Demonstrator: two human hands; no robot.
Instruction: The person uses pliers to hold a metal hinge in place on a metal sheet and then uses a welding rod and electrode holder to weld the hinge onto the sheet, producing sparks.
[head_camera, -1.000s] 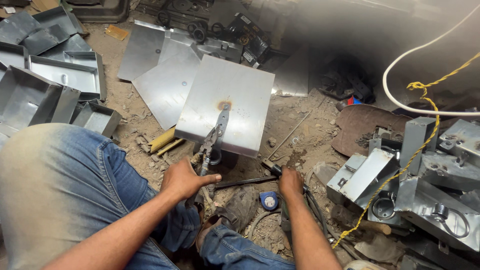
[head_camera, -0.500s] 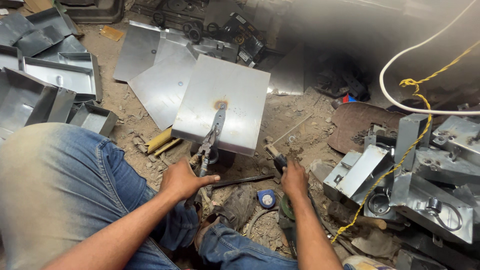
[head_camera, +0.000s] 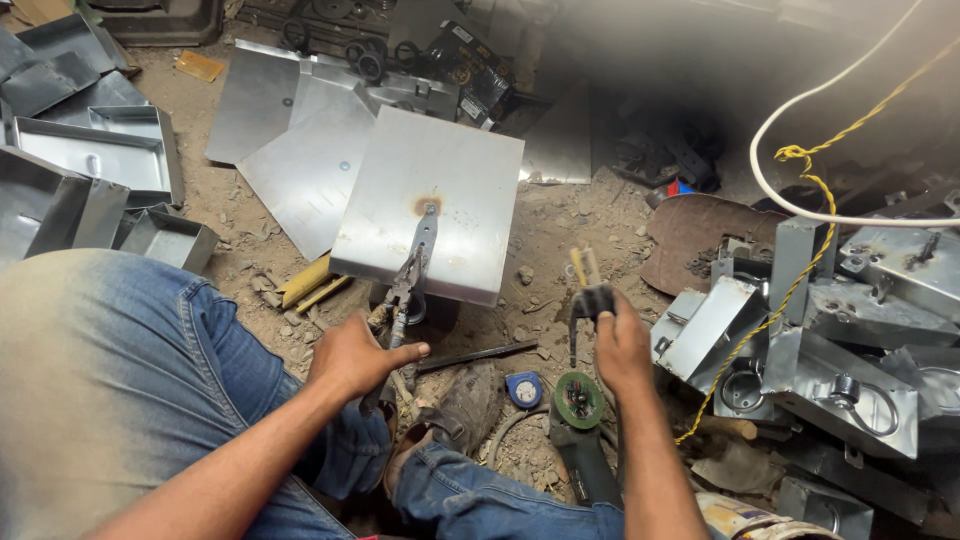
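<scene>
My left hand (head_camera: 358, 360) grips the handles of locking pliers (head_camera: 408, 272), whose jaws are clamped on the near edge of a square steel plate (head_camera: 440, 185) with a rust-coloured burn mark. The plate sits raised above the dirt floor in front of me. My right hand (head_camera: 622, 345) holds up a black clamp-like holder (head_camera: 590, 292) with a yellowish tip, to the right of the plate and apart from it. An angle grinder (head_camera: 582, 425) with a green disc lies on the ground just below that hand.
Flat metal sheets (head_camera: 300, 150) lie behind the plate. Folded metal trays (head_camera: 95, 150) are stacked at left, metal boxes with rings (head_camera: 850, 340) at right. A white cable (head_camera: 800, 205) and yellow rope (head_camera: 800, 270) cross at right. A blue tape measure (head_camera: 525, 390) and black rod (head_camera: 478, 354) lie near my knee.
My right hand has risen from the ground by the grinder, lifting the black holder higher and a little to the right. The left hand keeps its grip on the pliers.
</scene>
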